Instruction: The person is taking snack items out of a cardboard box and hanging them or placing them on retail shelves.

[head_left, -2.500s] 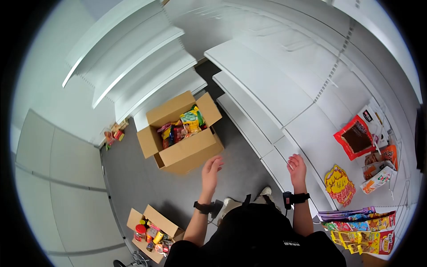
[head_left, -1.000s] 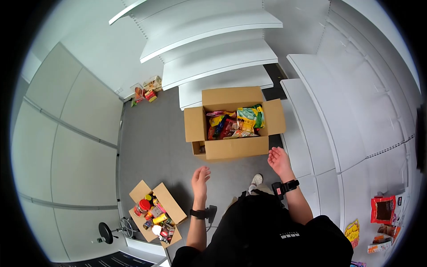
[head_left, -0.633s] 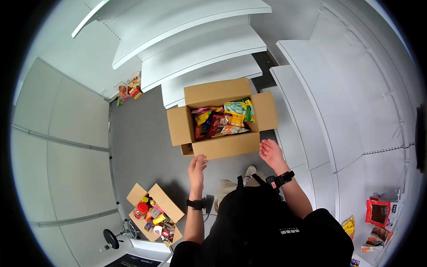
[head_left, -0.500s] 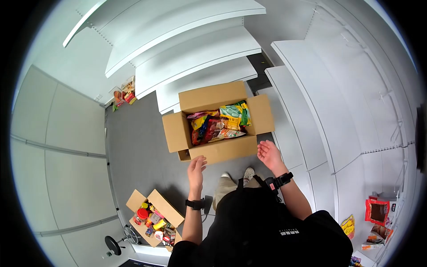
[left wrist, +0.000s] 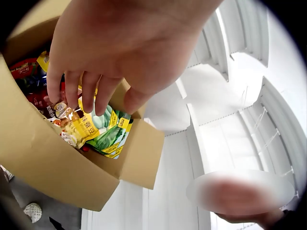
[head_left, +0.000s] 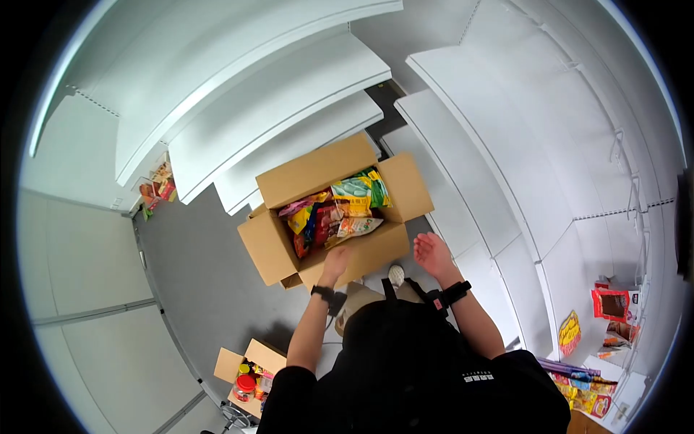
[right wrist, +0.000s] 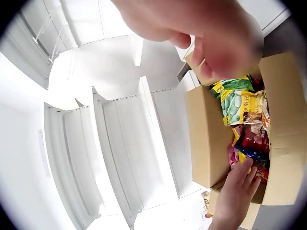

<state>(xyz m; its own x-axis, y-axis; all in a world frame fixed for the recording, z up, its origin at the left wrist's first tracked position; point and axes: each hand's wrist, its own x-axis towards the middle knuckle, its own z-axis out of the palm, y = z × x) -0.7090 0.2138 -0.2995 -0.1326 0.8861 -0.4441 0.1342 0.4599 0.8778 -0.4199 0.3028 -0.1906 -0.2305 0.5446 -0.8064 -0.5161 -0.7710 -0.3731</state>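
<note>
A large cardboard box point(head_left: 318, 171) stands on the floor with its flaps spread, full of snack bags. A green and yellow snack bag point(head_left: 352, 189) lies on top, with dark red and yellow ones beside it. My left hand point(head_left: 337, 263) is over the box's near flap, fingers extended and slightly bent, holding nothing. In the left wrist view, the left hand point(left wrist: 120, 52) overlaps the bags. To the right of the box is my right hand point(head_left: 432, 256), its fingers loosely bent and nothing in it. The right wrist view shows this right hand point(right wrist: 206, 38) beside the box's corner.
White shelves point(head_left: 289, 87) stand beyond the box, and more white shelves point(head_left: 477, 137) run along the right. Snack packs point(head_left: 611, 304) and hanging packets point(head_left: 585, 398) are at far right. A smaller box point(head_left: 264, 356) holding a red-lidded jar point(head_left: 245, 385) is at lower left.
The head view has turned, and the large box now appears nearer, lower left and more tilted. My left hand has moved over its near flap. The right hand stays beside the box.
</note>
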